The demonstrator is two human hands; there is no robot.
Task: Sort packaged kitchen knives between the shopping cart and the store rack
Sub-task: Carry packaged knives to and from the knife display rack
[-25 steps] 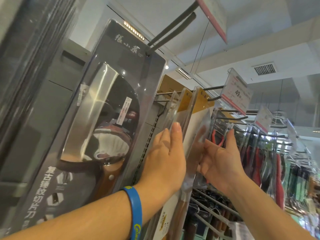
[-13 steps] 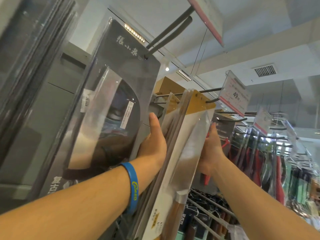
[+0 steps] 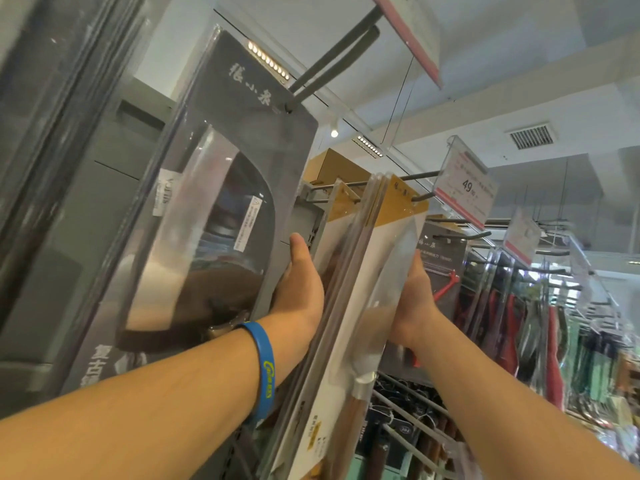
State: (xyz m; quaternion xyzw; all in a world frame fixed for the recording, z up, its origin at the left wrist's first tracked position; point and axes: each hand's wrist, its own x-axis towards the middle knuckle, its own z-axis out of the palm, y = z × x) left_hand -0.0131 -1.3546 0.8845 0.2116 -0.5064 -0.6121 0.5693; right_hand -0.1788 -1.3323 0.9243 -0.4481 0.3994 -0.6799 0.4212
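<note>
Far left, grey cleaver pack (image 3: pixel 221 209) hangs on its own double hook, not touched. Left hand (image 3: pixel 301 289), blue wristband (image 3: pixel 265 372) at the wrist, sits in the gap between the cleaver pack and the stack of yellow-header knife packs (image 3: pixel 377 258). Its thumb is straight up along the stack's left side and its fingers are hidden behind the packs, so I cannot tell whether it grips or just presses flat. The packs hang from a peg (image 3: pixel 408 174) through their headers, long axis near vertical but tilted, with the lower ends swung down-left toward the camera. The peg runs rightward, and its upturned tip is just past the front header, below the price tag (image 3: pixel 467 185). Right hand (image 3: pixel 415 303) is on the stack's right side, against the front pack's edge, thumb up, palm partly seen through clear plastic. Its fingers are hidden too, so the grasp cannot be told. The stack sits between the two hands. The right hand is nearer the peg tip, so taking the front pack off likely means sliding its header rightward and lifting over the tip. A grey pack (image 3: pixel 446 251) hangs just behind the right hand. Cart not in view.
</note>
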